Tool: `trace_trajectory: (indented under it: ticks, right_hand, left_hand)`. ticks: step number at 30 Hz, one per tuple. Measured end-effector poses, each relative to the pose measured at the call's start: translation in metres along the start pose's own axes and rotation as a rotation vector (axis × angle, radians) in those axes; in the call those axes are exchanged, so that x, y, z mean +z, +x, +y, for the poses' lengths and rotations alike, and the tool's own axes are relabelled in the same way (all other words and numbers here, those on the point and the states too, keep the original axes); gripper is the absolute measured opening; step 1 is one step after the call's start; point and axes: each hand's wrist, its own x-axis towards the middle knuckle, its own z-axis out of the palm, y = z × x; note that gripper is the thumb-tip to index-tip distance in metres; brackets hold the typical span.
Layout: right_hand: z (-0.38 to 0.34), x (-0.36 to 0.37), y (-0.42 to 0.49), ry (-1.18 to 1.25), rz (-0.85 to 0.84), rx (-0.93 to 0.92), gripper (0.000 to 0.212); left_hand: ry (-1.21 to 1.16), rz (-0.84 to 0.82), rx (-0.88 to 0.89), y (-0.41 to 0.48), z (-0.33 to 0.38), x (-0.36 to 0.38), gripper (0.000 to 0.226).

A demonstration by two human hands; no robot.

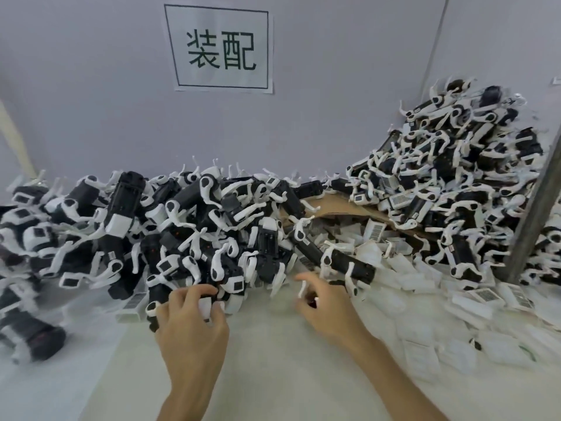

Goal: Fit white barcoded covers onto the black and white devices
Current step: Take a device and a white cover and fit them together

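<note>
So the worktop point(273, 369) is a plain off-white surface, and most of it is buried. A long jumble of black and white devices point(188, 226) runs along the back from the left edge, rising into a much taller heap point(461, 159) at the right (that one is stacked right up against the wall point(334, 117)). Between the two, a brown cardboard sheet point(337, 205) pokes out from under the pile. The front right is covered in loose white barcoded covers point(425, 302), all overlapping. A single device point(33, 335) lies a bit apart at front left.
</note>
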Motion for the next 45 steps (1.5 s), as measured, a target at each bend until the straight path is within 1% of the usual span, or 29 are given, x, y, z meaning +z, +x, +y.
trace_trajectory:
  ticks: [3, 5, 7, 10, 12, 15, 17, 18, 19, 20, 21, 22, 24, 25, 26, 27, 28, 29, 30, 33, 34, 35, 36, 37, 39, 40, 41, 42, 45]
  right_hand:
    - [0.003, -0.004, -0.001, 0.015, 0.016, -0.023, 0.035]
    - [0.001, -0.005, -0.002, 0.022, 0.050, -0.038, 0.029]
    - [-0.003, -0.006, -0.004, 0.093, 0.113, -0.058, 0.024]
    - [-0.012, -0.011, -0.005, 0.271, 0.177, -0.081, 0.023]
    - [-0.018, -0.016, -0.005, 0.464, 0.169, -0.063, 0.021]
    - [-0.026, -0.028, -0.006, 0.906, 0.126, 0.051, 0.018]
    - [-0.029, -0.035, -0.007, 1.208, 0.065, 0.179, 0.014]
    - [-0.029, -0.038, -0.008, 1.317, 0.028, 0.233, 0.015]
    - [-0.029, -0.040, -0.008, 1.397, -0.010, 0.273, 0.017]
    - [-0.028, -0.040, -0.009, 1.455, -0.043, 0.297, 0.018]
    - [-0.027, -0.040, -0.010, 1.497, -0.079, 0.307, 0.018]
    - [-0.027, -0.039, -0.011, 1.524, -0.116, 0.306, 0.018]
    - [-0.029, -0.039, -0.014, 1.551, -0.204, 0.279, 0.019]
    - [-0.030, -0.039, -0.015, 1.529, -0.255, 0.266, 0.023]
    - [-0.031, -0.039, -0.017, 1.471, -0.306, 0.260, 0.024]
    - [-0.033, -0.040, -0.017, 1.391, -0.351, 0.268, 0.021]
    - [-0.034, -0.039, -0.016, 1.287, -0.366, 0.266, 0.016]
    - [-0.033, -0.038, -0.014, 1.158, -0.324, 0.239, 0.012]
    - [-0.029, -0.038, -0.011, 0.994, -0.216, 0.183, 0.012]
    - [-0.010, -0.045, -0.004, 0.389, 0.288, 0.013, 0.013]
    - [-0.003, -0.050, -0.002, 0.241, 0.404, 0.009, 0.014]
    - [0.005, -0.055, -0.001, 0.154, 0.463, 0.038, 0.015]
    - [0.014, -0.060, 0.000, 0.083, 0.462, 0.110, 0.016]
    - [0.022, -0.064, 0.001, -0.022, 0.400, 0.218, 0.019]
    - [0.037, -0.067, 0.002, -0.301, 0.161, 0.454, 0.040]
    - [0.041, -0.067, 0.001, -0.373, 0.062, 0.538, 0.048]
    - [0.044, -0.067, 0.000, -0.389, 0.014, 0.581, 0.052]
    - [0.047, -0.066, 0.000, -0.360, 0.009, 0.582, 0.052]
    - [0.052, -0.063, 0.001, -0.182, 0.104, 0.482, 0.042]
  left_hand:
    - [-0.076, 0.042, 0.031, 0.001, -0.003, 0.000, 0.020]
    - [-0.158, 0.080, 0.023, 0.002, -0.004, -0.001, 0.019]
    - [-0.265, 0.117, -0.004, 0.005, -0.004, -0.004, 0.019]
    - [-0.393, 0.167, -0.050, 0.008, -0.002, -0.009, 0.018]
    - [-0.408, 0.191, -0.038, 0.009, -0.002, -0.012, 0.018]
    - [-0.311, 0.129, 0.040, 0.006, 0.001, -0.012, 0.021]
    - [-0.144, 0.139, 0.184, 0.001, 0.004, -0.010, 0.019]
    - [-0.073, 0.167, 0.292, -0.002, 0.006, -0.009, 0.015]
    - [-0.051, 0.184, 0.407, -0.005, 0.007, -0.007, 0.009]
    - [-0.087, 0.159, 0.507, -0.008, 0.008, -0.005, 0.004]
    - [-0.160, 0.074, 0.574, -0.012, 0.009, -0.003, 0.006]
    - [-0.237, -0.066, 0.607, -0.014, 0.010, -0.002, 0.015]
    - [-0.294, -0.418, 0.592, -0.020, 0.012, -0.001, 0.033]
    - [-0.292, -0.570, 0.573, -0.022, 0.012, 0.000, 0.038]
    - [-0.277, -0.679, 0.563, -0.023, 0.011, 0.003, 0.039]
    - [-0.262, -0.737, 0.566, -0.023, 0.009, 0.005, 0.039]
    - [-0.248, -0.749, 0.571, -0.023, 0.009, 0.007, 0.041]
    - [-0.252, -0.743, 0.560, -0.023, 0.009, 0.008, 0.043]
    - [-0.269, -0.733, 0.526, -0.023, 0.009, 0.007, 0.041]
    - [-0.446, -0.760, 0.293, -0.023, 0.012, 0.004, 0.028]
    - [-0.549, -0.786, 0.202, -0.022, 0.013, 0.004, 0.026]
    - [-0.646, -0.795, 0.122, -0.021, 0.014, 0.003, 0.025]
    - [-0.721, -0.788, 0.049, -0.020, 0.014, 0.003, 0.026]
    - [-0.779, -0.774, -0.032, -0.018, 0.015, 0.002, 0.029]
    - [-0.860, -0.763, -0.206, -0.015, 0.017, -0.001, 0.034]
    - [-0.903, -0.773, -0.270, -0.013, 0.017, -0.002, 0.039]
    - [-0.955, -0.776, -0.320, -0.011, 0.017, -0.002, 0.043]
    - [-1.015, -0.769, -0.360, -0.010, 0.017, -0.003, 0.045]
    - [-1.154, -0.758, -0.399, -0.007, 0.016, -0.005, 0.053]
